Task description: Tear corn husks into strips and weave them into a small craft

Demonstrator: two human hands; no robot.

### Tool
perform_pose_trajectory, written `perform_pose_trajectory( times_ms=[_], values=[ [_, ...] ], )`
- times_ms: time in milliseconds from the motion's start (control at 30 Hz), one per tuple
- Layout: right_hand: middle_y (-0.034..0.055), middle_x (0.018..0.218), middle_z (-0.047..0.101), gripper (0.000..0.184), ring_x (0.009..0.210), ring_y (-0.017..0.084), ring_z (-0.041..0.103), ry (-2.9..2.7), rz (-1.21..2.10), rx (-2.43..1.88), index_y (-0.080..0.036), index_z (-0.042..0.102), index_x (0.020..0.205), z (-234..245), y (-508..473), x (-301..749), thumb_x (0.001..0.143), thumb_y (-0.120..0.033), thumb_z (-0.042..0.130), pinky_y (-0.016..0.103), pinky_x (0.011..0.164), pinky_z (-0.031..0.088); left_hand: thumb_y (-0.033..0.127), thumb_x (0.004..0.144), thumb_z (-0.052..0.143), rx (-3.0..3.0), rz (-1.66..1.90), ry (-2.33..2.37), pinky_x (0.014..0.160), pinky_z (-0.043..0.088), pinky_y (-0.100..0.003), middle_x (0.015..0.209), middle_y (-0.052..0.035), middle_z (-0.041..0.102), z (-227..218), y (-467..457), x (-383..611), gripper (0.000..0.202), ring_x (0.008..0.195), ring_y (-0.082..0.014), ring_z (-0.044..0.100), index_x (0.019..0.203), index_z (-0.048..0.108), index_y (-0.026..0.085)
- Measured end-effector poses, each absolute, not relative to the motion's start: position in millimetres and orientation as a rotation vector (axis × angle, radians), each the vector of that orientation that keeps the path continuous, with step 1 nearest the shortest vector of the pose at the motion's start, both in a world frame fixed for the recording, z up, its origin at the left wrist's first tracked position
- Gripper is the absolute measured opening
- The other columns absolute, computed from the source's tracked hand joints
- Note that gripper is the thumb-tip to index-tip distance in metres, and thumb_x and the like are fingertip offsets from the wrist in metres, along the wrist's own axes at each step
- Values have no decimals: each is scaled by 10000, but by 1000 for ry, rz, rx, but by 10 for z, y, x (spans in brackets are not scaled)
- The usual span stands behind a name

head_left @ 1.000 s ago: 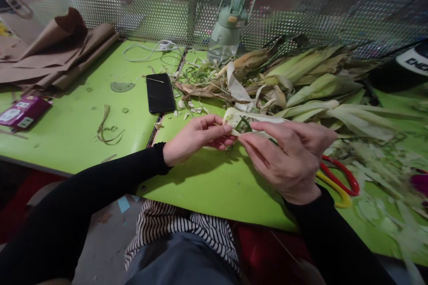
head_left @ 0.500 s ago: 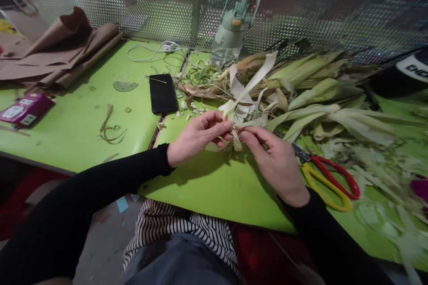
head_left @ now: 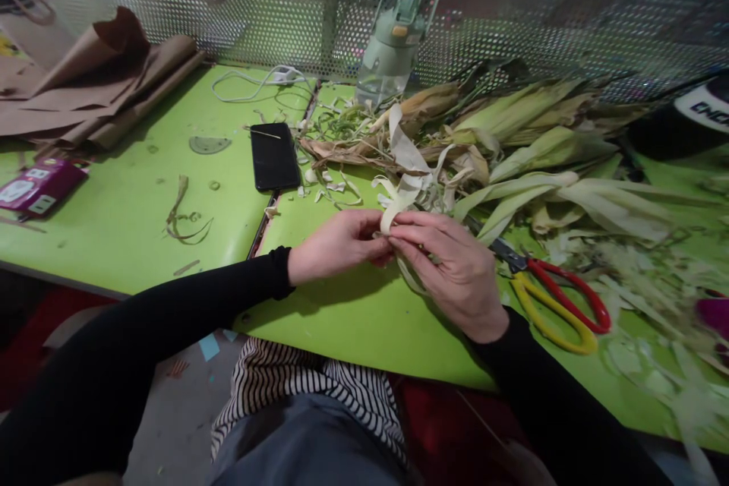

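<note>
Pale corn husk strips [head_left: 392,216] are pinched between my two hands above the green table [head_left: 336,326]. My left hand [head_left: 339,247] grips them from the left, its thumb pressed against the fingers. From the right, my right hand [head_left: 456,266] closes thumb and fingertips on the same husk, almost touching the left. One strip curls up between the hands and another hangs below the right fingers. Right of my right hand lie scissors [head_left: 550,296] with one red and one yellow handle. Behind the hands spreads a heap of corn husks [head_left: 529,121].
A black phone [head_left: 275,157] lies left of the husks, with a green bottle [head_left: 392,45] behind. Farther left are a white cable [head_left: 250,83], a protractor [head_left: 209,145], brown paper [head_left: 96,91] and a purple box [head_left: 42,186]. A perforated metal screen [head_left: 273,7] borders the table's back.
My right hand has shifted slightly left, its fingers now over the husk and closer to my left hand. A long raised strip has folded down between the fingers.
</note>
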State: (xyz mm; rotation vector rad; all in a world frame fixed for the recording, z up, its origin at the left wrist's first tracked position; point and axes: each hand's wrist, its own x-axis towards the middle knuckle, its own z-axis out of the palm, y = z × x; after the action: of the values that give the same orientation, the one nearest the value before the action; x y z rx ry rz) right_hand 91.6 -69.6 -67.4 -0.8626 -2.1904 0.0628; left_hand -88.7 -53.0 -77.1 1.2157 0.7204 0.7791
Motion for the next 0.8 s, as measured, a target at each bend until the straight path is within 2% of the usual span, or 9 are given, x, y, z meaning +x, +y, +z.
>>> perform_pose_trajectory(
  times_ms=[200,267,367,467,533,600,700,800],
  values=[
    [96,1272,698,224,1082,227,702,-2322,174,-796,-236,707,1097,-680,-649,990,932,-137,593,378,899,593,48,799,654,1222,687,651,713,512,-229,719,-2,662,-791,-533,-916,60,661,-79,619,790,620,96],
    [100,1293,680,226,1139,228,678,-2320,217,-819,-236,697,1118,-676,-639,990,946,-150,577,392,942,579,142,820,690,1231,707,647,727,513,-237,744,-16,670,-776,-538,-933,71,681,-86,620,808,641,93],
    [97,1295,664,246,1171,234,652,-2254,175,-870,-244,675,1163,-672,-640,983,944,-167,591,418,977,559,379,864,688,1188,739,601,798,534,-281,841,-59,699,-740,-548,-947,291,777,-118,657,902,670,91],
    [95,1280,640,254,1076,243,664,-2129,78,-942,-258,673,1150,-675,-647,990,899,-217,672,394,842,596,483,881,648,1143,737,569,871,537,-310,892,-88,715,-716,-554,-946,400,845,-134,674,917,677,86],
    [104,1254,616,214,951,225,669,-2083,53,-987,-246,683,1090,-678,-650,1001,878,-257,705,368,728,597,458,907,621,1124,754,589,879,537,-302,901,-88,717,-711,-556,-941,375,850,-127,676,907,665,86],
    [112,1227,596,172,863,201,652,-2088,46,-1008,-232,683,1043,-676,-650,1011,880,-285,703,358,677,586,389,940,589,1118,783,625,859,541,-282,893,-74,710,-712,-557,-933,306,835,-115,678,901,641,90],
    [111,1179,595,170,878,210,639,-2127,34,-1016,-225,678,1051,-663,-648,1018,903,-308,669,364,690,580,289,980,515,1163,772,692,814,546,-255,840,-41,681,-720,-562,-912,235,794,-98,676,892,617,96],
    [113,1122,599,183,918,234,629,-2149,-34,-1012,-219,682,1052,-653,-642,1020,921,-337,632,391,752,565,255,983,496,1270,739,771,784,548,-246,789,-19,656,-733,-574,-890,216,761,-99,673,888,617,104]
  ],
)
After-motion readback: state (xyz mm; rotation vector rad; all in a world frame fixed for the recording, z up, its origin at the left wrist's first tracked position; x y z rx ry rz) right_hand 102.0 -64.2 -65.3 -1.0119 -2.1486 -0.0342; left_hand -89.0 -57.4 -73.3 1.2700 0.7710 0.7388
